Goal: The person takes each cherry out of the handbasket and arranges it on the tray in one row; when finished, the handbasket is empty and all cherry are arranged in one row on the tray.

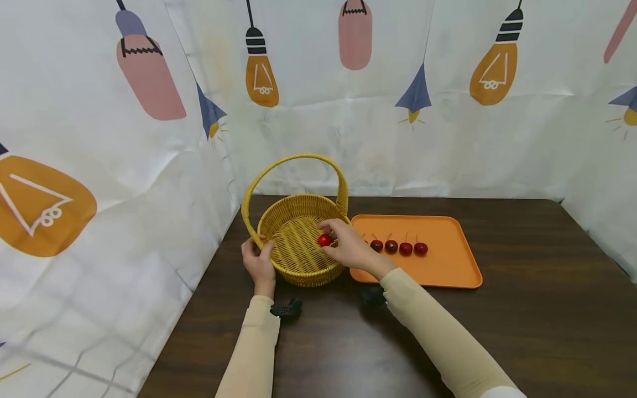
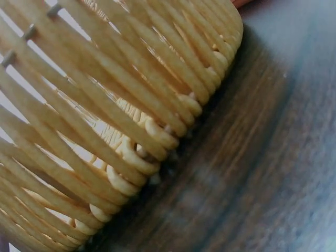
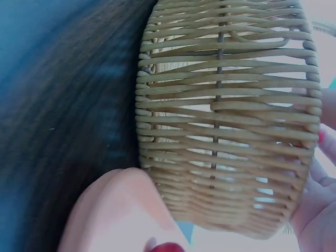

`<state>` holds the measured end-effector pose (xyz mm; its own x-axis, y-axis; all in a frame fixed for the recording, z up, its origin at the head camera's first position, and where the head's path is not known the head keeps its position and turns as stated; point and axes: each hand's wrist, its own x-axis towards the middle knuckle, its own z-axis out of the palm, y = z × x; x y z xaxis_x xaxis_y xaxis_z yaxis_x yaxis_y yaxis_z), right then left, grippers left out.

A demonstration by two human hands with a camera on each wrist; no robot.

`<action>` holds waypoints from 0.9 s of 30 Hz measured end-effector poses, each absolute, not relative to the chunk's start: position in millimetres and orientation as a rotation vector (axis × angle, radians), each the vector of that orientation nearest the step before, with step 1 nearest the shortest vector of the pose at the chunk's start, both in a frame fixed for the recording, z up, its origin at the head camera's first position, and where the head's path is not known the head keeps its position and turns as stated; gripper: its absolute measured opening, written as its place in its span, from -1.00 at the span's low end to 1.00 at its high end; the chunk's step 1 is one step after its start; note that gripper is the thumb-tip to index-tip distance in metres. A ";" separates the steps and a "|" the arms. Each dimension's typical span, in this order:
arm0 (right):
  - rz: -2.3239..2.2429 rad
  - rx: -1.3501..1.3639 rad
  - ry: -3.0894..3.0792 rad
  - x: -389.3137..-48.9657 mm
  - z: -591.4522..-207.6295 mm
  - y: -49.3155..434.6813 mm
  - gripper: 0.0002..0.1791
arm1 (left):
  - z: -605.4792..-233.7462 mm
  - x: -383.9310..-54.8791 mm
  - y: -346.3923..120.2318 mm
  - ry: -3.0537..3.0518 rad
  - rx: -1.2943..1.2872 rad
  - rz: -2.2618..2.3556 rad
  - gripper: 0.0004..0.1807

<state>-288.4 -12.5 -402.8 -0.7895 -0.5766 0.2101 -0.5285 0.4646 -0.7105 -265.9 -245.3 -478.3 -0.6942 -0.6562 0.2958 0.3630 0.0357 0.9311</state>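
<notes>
A round yellow wicker basket (image 1: 298, 218) with a tall arched handle (image 1: 297, 157) stands on the table. My left hand (image 1: 260, 266) holds its rim at the left, near the foot of the handle, with the thumb on the rim. Over the right part of the basket, my right hand (image 1: 348, 246) pinches a bright red cherry (image 1: 324, 240) between thumb and fingers. In the right wrist view, that hand (image 3: 317, 205) shows at the edge beyond the woven wall (image 3: 226, 115). The left wrist view is mostly filled by the basket's side (image 2: 121, 89).
Right of the basket lies an orange tray (image 1: 443, 271), bearing a row of several dark red cherries (image 1: 405, 249) with stems. The right forearm overlaps the tray's near left corner. The dark wooden table (image 1: 527, 309) meets patterned cloth walls (image 1: 318, 127) behind and at the sides.
</notes>
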 end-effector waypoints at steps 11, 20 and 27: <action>-1.568 -0.997 2.648 -274.4 -405.6 16.6 -0.66 | -477.4 -267.2 -242.0 -1.547 0.287 -1.749 -0.76; -1.629 -0.876 2.668 -273.6 -413.1 39.9 -0.61 | -478.2 -267.3 -242.0 -1.557 0.294 -1.733 -0.76; -1.642 -0.801 2.655 -277.7 -413.9 56.5 -0.63 | -477.5 -267.7 -241.6 -1.561 0.302 -1.734 -0.78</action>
<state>-277.7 56.5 -413.9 -0.8735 -0.3675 0.3194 -0.4499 0.3582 -0.8181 -267.7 -241.6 -477.5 -0.6763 -0.6684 0.3097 0.3779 0.0460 0.9247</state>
